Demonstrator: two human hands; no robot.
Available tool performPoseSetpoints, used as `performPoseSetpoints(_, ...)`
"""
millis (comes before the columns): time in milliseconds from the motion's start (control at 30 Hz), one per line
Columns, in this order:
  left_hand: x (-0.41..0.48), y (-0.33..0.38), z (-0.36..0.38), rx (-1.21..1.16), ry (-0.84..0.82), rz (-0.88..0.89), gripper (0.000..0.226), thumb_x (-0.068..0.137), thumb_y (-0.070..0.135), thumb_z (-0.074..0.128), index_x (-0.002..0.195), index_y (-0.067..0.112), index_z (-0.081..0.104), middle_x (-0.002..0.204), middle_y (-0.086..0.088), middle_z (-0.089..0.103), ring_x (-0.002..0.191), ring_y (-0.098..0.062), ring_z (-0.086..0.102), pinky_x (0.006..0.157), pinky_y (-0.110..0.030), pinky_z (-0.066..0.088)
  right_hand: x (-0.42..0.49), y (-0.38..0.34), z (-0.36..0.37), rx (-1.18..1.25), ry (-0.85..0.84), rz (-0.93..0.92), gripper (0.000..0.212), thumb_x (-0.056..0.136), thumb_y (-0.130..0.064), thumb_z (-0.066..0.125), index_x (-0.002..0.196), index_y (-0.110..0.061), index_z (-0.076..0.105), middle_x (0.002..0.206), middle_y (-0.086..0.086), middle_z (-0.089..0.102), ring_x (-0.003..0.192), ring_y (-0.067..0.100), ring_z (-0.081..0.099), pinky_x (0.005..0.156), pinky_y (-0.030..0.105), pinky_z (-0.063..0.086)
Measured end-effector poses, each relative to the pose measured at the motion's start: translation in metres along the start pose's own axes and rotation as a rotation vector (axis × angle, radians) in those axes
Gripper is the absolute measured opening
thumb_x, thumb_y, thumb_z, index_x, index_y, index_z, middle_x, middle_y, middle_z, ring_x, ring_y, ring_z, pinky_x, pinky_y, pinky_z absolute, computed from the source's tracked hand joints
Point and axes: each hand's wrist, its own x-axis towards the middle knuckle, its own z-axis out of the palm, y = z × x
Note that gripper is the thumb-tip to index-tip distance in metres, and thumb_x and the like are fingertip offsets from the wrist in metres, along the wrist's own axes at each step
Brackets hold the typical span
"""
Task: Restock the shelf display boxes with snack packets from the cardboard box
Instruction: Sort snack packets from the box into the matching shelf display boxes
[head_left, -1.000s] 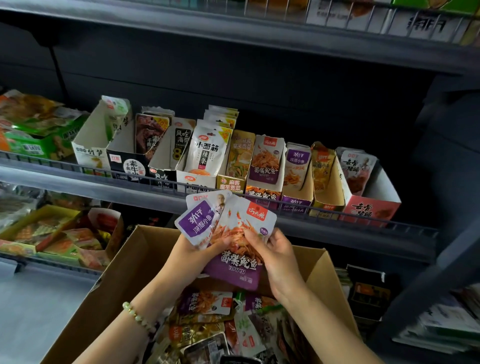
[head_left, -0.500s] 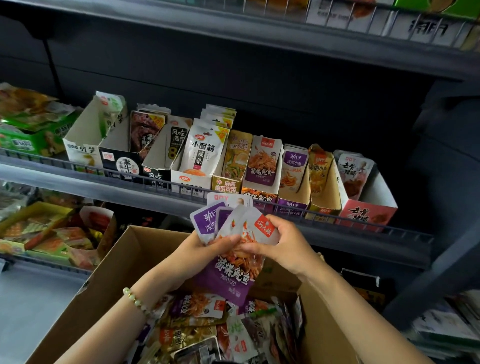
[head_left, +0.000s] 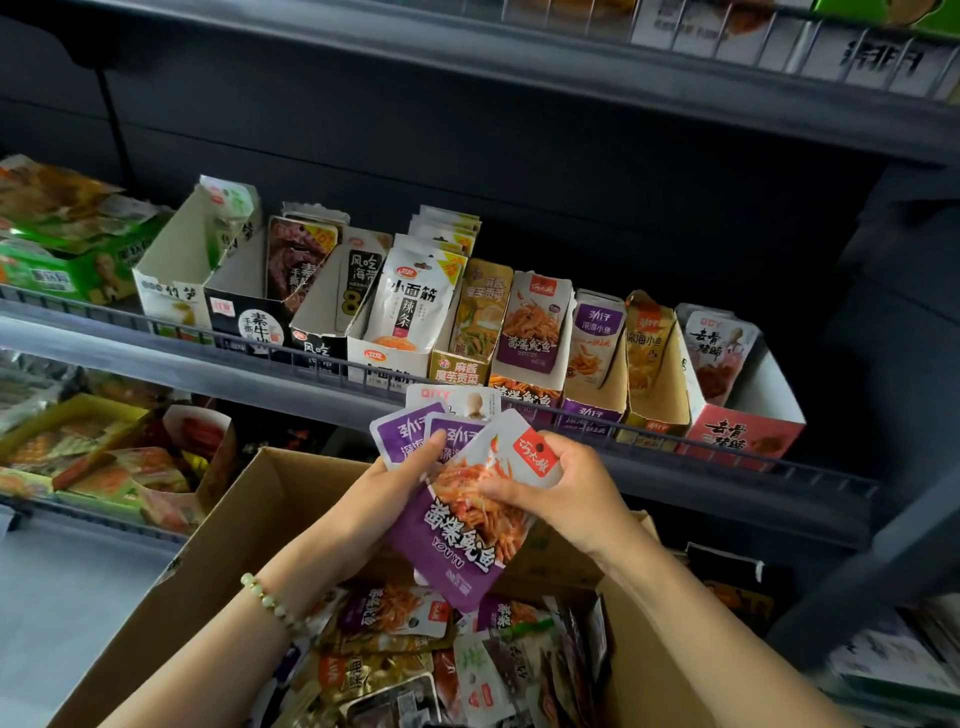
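Both hands hold a fan of snack packets above the open cardboard box (head_left: 223, 540). My left hand (head_left: 384, 499) grips the stack from the left, thumb on the small purple packets (head_left: 402, 434). My right hand (head_left: 566, 488) pinches the front white-and-purple squid packet (head_left: 467, 530) at its upper right. A white packet (head_left: 457, 400) peeks out behind them. The box below holds several loose packets (head_left: 415, 654). On the shelf just beyond stand display boxes; the matching purple squid box (head_left: 530, 332) is straight ahead, the purple small-fish box (head_left: 592, 353) to its right.
A wire rail (head_left: 727, 452) runs along the shelf's front edge. A red display box (head_left: 743, 426) stands at the row's right end, white and black ones (head_left: 171, 291) at its left. Green packs (head_left: 62, 249) lie far left. A lower shelf (head_left: 78, 452) holds more snacks.
The fanned packets have shifted slightly right and closed up. My right hand moved from the packet's lower side to its upper right corner.
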Motion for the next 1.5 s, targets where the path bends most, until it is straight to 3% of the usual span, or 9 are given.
performPoseSetpoints(133,-0.003,0.002,-0.007,0.141,-0.065,0.133,0.069,0.061,0.05,0.082,0.118,0.019,0.06,0.105,-0.002,0.074,0.094,-0.018,0.071,0.077,-0.027,0.057,0.003,0.002,-0.004,0.101,0.059,0.096,0.036,0.065,-0.03,0.083,0.096,-0.022,0.066,0.091,-0.005,0.074,0.086,0.009,0.071,0.074,0.023,0.057)
performPoseSetpoints(267,0.002,0.013,-0.007,0.182,-0.057,0.14,0.03,0.08,0.018,0.069,0.109,0.02,0.061,0.093,0.004,0.076,0.086,-0.012,0.072,0.068,-0.019,0.056,0.008,-0.006,-0.019,0.17,-0.095,0.185,0.049,0.058,-0.031,0.081,0.103,-0.02,0.064,0.098,-0.001,0.074,0.092,0.013,0.07,0.079,0.024,0.056)
performPoseSetpoints(567,0.033,0.047,0.016,0.09,-0.116,0.256,0.023,0.08,0.027,0.061,0.102,0.02,0.06,0.081,0.004,0.076,0.075,-0.011,0.072,0.061,-0.02,0.055,0.037,-0.011,-0.043,0.664,-0.205,0.251,0.089,0.026,-0.03,0.098,0.106,-0.009,0.065,0.099,0.013,0.073,0.088,0.023,0.072,0.069,0.031,0.059)
performPoseSetpoints(800,0.077,0.063,0.009,0.038,0.033,0.207,0.014,0.094,0.025,0.057,0.103,0.016,0.062,0.088,0.0,0.076,0.081,-0.014,0.073,0.074,-0.028,0.057,0.079,-0.043,-0.094,0.259,0.076,0.135,0.05,0.055,-0.019,0.077,0.102,-0.009,0.063,0.101,0.011,0.072,0.099,0.024,0.066,0.099,0.039,0.048)
performPoseSetpoints(933,0.1,0.079,-0.009,0.012,0.167,0.28,0.012,0.092,0.022,0.059,0.102,0.016,0.063,0.089,0.001,0.075,0.082,-0.014,0.071,0.086,-0.034,0.054,0.119,-0.059,-0.125,0.005,0.227,-0.003,0.045,0.056,-0.023,0.083,0.096,-0.016,0.065,0.095,0.002,0.071,0.09,0.015,0.068,0.085,0.033,0.054)
performPoseSetpoints(1000,0.108,0.084,-0.012,-0.015,0.175,0.279,0.013,0.093,0.021,0.059,0.102,0.014,0.062,0.085,0.0,0.075,0.074,-0.012,0.072,0.078,-0.032,0.057,0.143,-0.064,-0.131,-0.195,0.251,-0.051,0.036,0.067,-0.019,0.084,0.095,-0.017,0.062,0.089,-0.004,0.067,0.081,0.007,0.064,0.07,0.022,0.051)
performPoseSetpoints(1233,0.119,0.081,-0.014,-0.106,0.145,0.153,0.015,0.092,0.023,0.059,0.104,0.014,0.061,0.083,-0.003,0.076,0.072,-0.016,0.073,0.063,-0.03,0.055,0.227,-0.048,-0.111,-0.61,0.094,-0.091,0.033,0.065,-0.014,0.087,0.073,-0.017,0.056,0.083,0.003,0.064,0.077,0.017,0.059,0.066,0.029,0.046)
performPoseSetpoints(1333,0.117,0.083,-0.023,-0.077,0.155,0.17,0.016,0.093,0.021,0.058,0.107,0.014,0.061,0.092,-0.007,0.076,0.078,-0.018,0.073,0.065,-0.03,0.057,0.248,-0.036,-0.098,-0.758,0.051,-0.113,0.038,0.067,-0.019,0.086,0.084,-0.019,0.052,0.085,-0.002,0.059,0.077,0.014,0.056,0.059,0.025,0.039)
performPoseSetpoints(1500,0.111,0.086,-0.031,-0.028,0.162,0.186,0.013,0.092,0.021,0.058,0.101,0.013,0.063,0.081,-0.002,0.076,0.071,-0.014,0.073,0.069,-0.031,0.052,0.265,-0.024,-0.101,-1.053,0.071,-0.17,0.042,0.072,-0.036,0.081,0.103,-0.023,0.054,0.104,0.0,0.058,0.096,0.022,0.052,0.076,0.031,0.04)
